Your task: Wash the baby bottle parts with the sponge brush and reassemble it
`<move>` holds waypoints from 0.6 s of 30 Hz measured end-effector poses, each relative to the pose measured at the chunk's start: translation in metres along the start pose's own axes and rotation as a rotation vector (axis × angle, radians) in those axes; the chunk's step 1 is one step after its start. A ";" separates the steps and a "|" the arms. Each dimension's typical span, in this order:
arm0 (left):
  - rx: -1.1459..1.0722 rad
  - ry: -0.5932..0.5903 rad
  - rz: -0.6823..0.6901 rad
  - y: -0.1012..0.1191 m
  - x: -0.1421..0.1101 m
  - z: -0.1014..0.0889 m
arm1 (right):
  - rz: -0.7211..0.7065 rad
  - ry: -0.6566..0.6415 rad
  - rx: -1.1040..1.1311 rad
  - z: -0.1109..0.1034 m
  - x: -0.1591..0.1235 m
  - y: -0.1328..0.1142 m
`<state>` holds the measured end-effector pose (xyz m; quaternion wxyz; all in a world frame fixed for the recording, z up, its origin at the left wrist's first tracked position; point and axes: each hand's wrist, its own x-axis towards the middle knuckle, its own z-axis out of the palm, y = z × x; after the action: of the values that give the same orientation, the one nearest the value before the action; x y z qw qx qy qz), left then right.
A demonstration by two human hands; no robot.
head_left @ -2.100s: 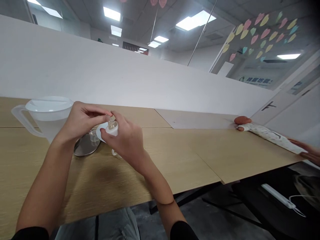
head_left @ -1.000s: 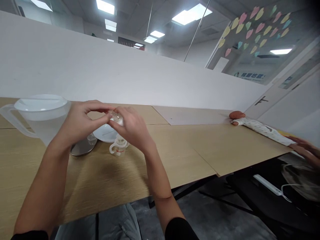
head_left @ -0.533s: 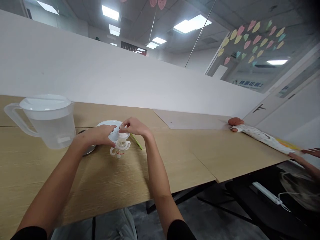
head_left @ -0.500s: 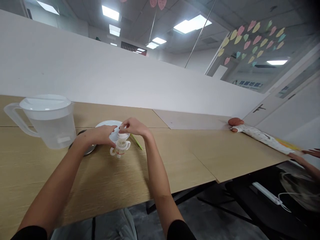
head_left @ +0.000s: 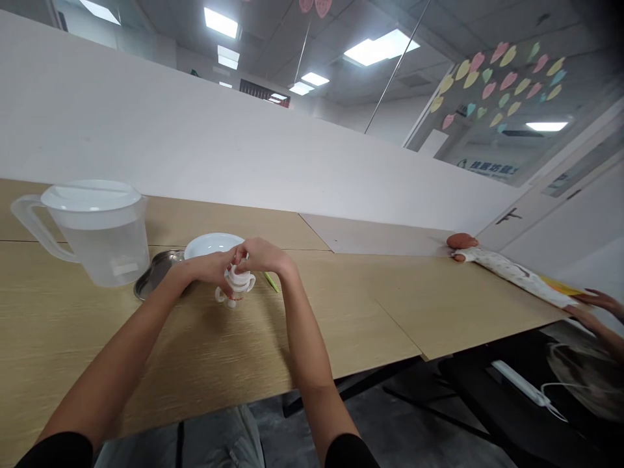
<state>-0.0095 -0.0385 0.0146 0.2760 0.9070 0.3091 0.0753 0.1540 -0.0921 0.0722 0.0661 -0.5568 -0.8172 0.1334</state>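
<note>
A small clear baby bottle (head_left: 238, 284) with two white side handles and reddish print stands on the table in front of me. My left hand (head_left: 212, 268) reaches in from the left, its thumb and fingers closed about the upper part of the bottle. From above and to the right, my right hand (head_left: 262, 255) pinches the white top of the bottle with bent fingers. The fingers of both hands meet there and hide most of the top. Behind them sits a white plate or bowl (head_left: 207, 243), and a thin green stick (head_left: 272, 282) lies beside the right hand.
A lidded clear pitcher (head_left: 104, 244) stands at the left, next to a shiny metal tray (head_left: 155, 273). At the far right, another person's hands (head_left: 597, 305) touch a patterned white cloth bundle (head_left: 521, 274) with a brown doll-like head (head_left: 461, 241). A low white wall (head_left: 244, 156) borders the table.
My left hand has moved right and closed in on the bottle's upper part. My right hand has lowered slightly onto its top. More of the metal tray shows. The other person's hands shifted left.
</note>
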 end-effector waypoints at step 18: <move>0.031 -0.025 -0.019 -0.008 0.007 0.003 | 0.165 0.109 -0.264 0.002 -0.011 -0.020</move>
<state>-0.0069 -0.0300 0.0076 0.2665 0.9090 0.3153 0.0568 0.1393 -0.1092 0.0763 0.0253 -0.6324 -0.7742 -0.0003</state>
